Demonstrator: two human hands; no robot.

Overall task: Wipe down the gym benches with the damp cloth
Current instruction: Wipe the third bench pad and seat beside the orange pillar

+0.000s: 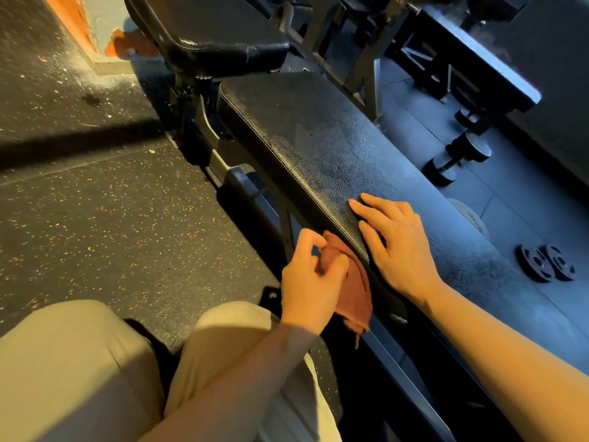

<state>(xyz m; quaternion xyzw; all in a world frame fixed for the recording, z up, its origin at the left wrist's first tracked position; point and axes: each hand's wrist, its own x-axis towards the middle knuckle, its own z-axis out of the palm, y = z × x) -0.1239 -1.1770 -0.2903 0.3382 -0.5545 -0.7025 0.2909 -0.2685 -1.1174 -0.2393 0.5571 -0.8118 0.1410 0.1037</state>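
A long black padded bench (318, 145) runs from upper left to lower right, with a second raised pad (210, 30) beyond its far end. My left hand (310, 282) grips a reddish-brown cloth (353, 288) against the near side edge of the bench pad; part of the cloth hangs below my fingers. My right hand (395, 247) rests flat on top of the pad, fingers spread and straight, just to the right of the cloth.
Speckled rubber floor (95, 218) lies to the left. Dumbbells (459, 157) and weight plates (546, 263) sit on the floor right of the bench. Another bench (478, 59) stands at the upper right. My knees in beige trousers (79, 362) are at the bottom.
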